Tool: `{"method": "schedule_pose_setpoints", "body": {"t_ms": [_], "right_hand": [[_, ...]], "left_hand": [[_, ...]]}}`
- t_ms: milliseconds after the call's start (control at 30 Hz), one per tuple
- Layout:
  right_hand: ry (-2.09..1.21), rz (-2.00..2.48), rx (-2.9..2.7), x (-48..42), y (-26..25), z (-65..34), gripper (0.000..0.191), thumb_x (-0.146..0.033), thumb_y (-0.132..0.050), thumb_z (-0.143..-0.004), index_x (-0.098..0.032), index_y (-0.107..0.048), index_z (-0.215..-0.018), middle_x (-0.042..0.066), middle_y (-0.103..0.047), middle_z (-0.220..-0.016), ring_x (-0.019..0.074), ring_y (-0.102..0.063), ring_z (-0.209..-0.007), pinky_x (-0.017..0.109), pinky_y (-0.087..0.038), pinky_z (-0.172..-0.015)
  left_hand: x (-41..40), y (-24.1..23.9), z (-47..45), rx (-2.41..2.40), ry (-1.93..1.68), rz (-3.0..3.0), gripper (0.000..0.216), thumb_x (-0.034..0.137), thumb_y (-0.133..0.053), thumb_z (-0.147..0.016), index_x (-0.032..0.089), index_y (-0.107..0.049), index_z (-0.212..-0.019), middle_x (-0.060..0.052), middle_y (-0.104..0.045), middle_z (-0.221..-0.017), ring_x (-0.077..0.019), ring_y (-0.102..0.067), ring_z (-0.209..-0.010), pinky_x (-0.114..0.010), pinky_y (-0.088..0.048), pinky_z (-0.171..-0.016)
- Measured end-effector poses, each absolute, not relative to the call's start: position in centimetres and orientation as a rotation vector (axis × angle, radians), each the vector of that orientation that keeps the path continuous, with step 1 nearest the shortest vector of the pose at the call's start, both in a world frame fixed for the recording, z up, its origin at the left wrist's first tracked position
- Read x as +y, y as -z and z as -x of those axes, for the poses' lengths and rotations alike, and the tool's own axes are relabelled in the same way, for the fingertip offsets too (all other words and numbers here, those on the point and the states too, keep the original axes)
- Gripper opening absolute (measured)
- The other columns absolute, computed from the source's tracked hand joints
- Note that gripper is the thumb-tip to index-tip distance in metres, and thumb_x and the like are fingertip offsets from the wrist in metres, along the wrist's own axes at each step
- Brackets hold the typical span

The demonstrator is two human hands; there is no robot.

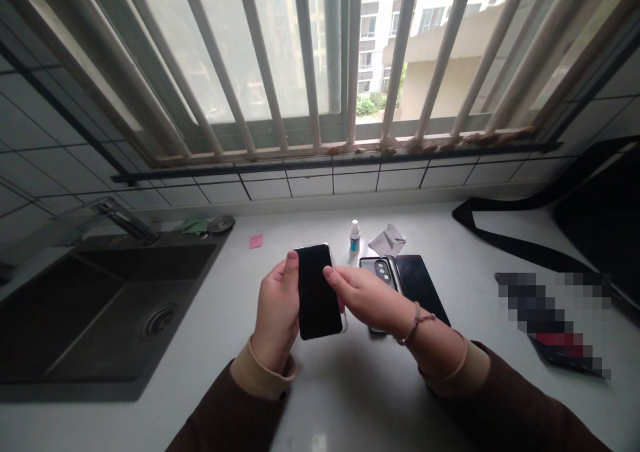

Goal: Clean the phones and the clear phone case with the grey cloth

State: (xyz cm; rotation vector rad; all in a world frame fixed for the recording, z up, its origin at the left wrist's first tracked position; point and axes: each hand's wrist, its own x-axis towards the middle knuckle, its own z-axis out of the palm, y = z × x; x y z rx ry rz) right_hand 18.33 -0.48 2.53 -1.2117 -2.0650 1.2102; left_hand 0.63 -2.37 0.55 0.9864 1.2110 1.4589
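A smartphone with a dark screen is held upright above the counter, in a clear case whose edge shows along its right side. My left hand grips its left edge, thumb on the front. On the right edge, my right hand pinches the phone and case, its thumb over the screen's border; the other fingers are hidden behind. Beyond my right wrist lie a phone case with a camera cutout and a second dark phone, partly covered by my forearm.
A small white bottle stands near a crumpled grey cloth. A pink sticky note lies left of them. The sink with its faucet is at left. A black bag strap and a pixelated item are at right.
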Motion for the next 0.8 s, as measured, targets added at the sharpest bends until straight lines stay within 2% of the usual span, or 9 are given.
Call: {"method": "schedule_pose_setpoints", "body": {"t_ms": [67,167,267,400,467,600,700,800], "right_hand": [[-1.312,1.129,-1.993,-2.1,-0.9,-18.3,0.055,-0.064,-0.037,-0.11,-0.021,-0.056,-0.082,0.003,-0.067,-0.077,0.0169,-0.062,-0.07,0.029,-0.044,-0.064],[-1.574,1.075,-1.8,-3.5,0.7,-18.2,0.057,-0.072,-0.036,-0.107,-0.021,-0.056,-0.092,0.002,-0.068,-0.073,0.0146,-0.06,-0.057,0.026,-0.046,-0.053],[-1.755,1.009,-1.619,-3.7,1.0,-18.7,0.06,-0.077,-0.036,-0.105,-0.021,-0.055,-0.093,0.001,-0.067,-0.065,0.0125,-0.055,-0.048,0.023,-0.042,-0.046],[-1.916,0.953,-1.424,-3.0,0.8,-19.7,0.06,-0.077,-0.042,-0.103,-0.02,-0.055,-0.088,-0.005,-0.055,-0.052,0.0092,-0.044,-0.041,0.021,-0.033,-0.043],[-1.981,0.96,-1.318,-2.8,0.7,-19.9,0.058,-0.076,-0.045,-0.102,-0.021,-0.053,-0.086,-0.006,-0.051,-0.05,0.0083,-0.04,-0.04,0.02,-0.028,-0.042],[-1.984,1.021,-1.174,-2.5,0.7,-19.7,0.055,-0.075,-0.05,-0.1,-0.022,-0.051,-0.086,-0.007,-0.049,-0.053,0.007,-0.035,-0.042,0.019,-0.025,-0.043],[-1.937,0.973,-1.115,-2.2,0.9,-19.6,0.052,-0.072,-0.059,-0.097,-0.022,-0.048,-0.084,-0.008,-0.047,-0.056,0.0066,-0.033,-0.045,0.02,-0.026,-0.046],[-1.87,0.951,-1.106,-1.9,1.1,-19.7,0.05,-0.069,-0.064,-0.094,-0.023,-0.047,-0.084,-0.01,-0.042,-0.058,0.0062,-0.028,-0.046,0.021,-0.021,-0.046]], "left_hand": [[-2.4,-0.4,-0.7,1.243,-1.509,-0.984,0.058,0.073,-0.067,-0.091,0.016,-0.076,-0.103,-0.005,-0.075,-0.081,-0.0191,-0.068,-0.068,-0.026,-0.05,-0.059],[-2.4,-0.5,-0.9,1.259,-1.547,-0.956,0.056,0.072,-0.067,-0.091,0.017,-0.073,-0.099,-0.002,-0.072,-0.078,-0.0174,-0.066,-0.066,-0.026,-0.05,-0.06],[-2.2,-0.7,-1.1,1.211,-1.552,-0.887,0.053,0.069,-0.069,-0.092,0.016,-0.072,-0.098,-0.003,-0.072,-0.078,-0.0168,-0.065,-0.065,-0.027,-0.052,-0.063],[-1.8,-0.6,-1.1,1.068,-1.521,-0.778,0.043,0.058,-0.075,-0.091,0.016,-0.072,-0.093,-0.002,-0.074,-0.081,-0.0148,-0.067,-0.068,-0.026,-0.054,-0.068],[-1.6,-0.4,-1.1,1.069,-1.514,-0.767,0.041,0.056,-0.077,-0.091,0.016,-0.072,-0.091,-0.001,-0.073,-0.078,-0.0131,-0.066,-0.066,-0.024,-0.053,-0.066],[-1.5,0.0,-1.0,1.14,-1.515,-0.768,0.047,0.06,-0.079,-0.088,0.014,-0.074,-0.099,-0.003,-0.074,-0.08,-0.0137,-0.067,-0.064,-0.023,-0.05,-0.057],[-1.4,0.1,-0.9,1.16,-1.524,-0.739,0.053,0.063,-0.079,-0.086,0.014,-0.074,-0.108,-0.006,-0.077,-0.088,-0.0159,-0.07,-0.069,-0.026,-0.054,-0.06],[-1.4,0.0,-0.8,1.158,-1.507,-0.72,0.057,0.065,-0.081,-0.084,0.015,-0.073,-0.111,-0.006,-0.077,-0.091,-0.0161,-0.071,-0.071,-0.027,-0.056,-0.062]]}}
